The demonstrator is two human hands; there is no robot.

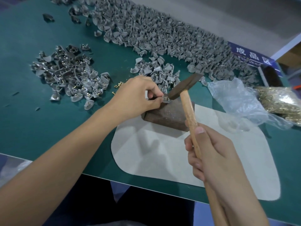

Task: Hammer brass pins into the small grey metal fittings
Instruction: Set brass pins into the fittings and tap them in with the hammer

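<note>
Gripping the wooden hammer (187, 93) by its handle, the right hand (210, 154) sits nearest, just this side of the brown block (169, 115). On the block's far edge the left hand (138, 95) pinches a grey fitting (165, 99), the hammer head touching it. Beyond the block lie loose brass pins (118, 84) and heaped fittings (162, 33).

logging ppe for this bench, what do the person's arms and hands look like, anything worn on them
Both are bare. The left hand and its forearm show no glove, sleeve, watch or ring anywhere in view. The right hand is also ungloved, with short, plain fingernails and no ring or wristband visible. No markings or tape show on either arm.
</note>
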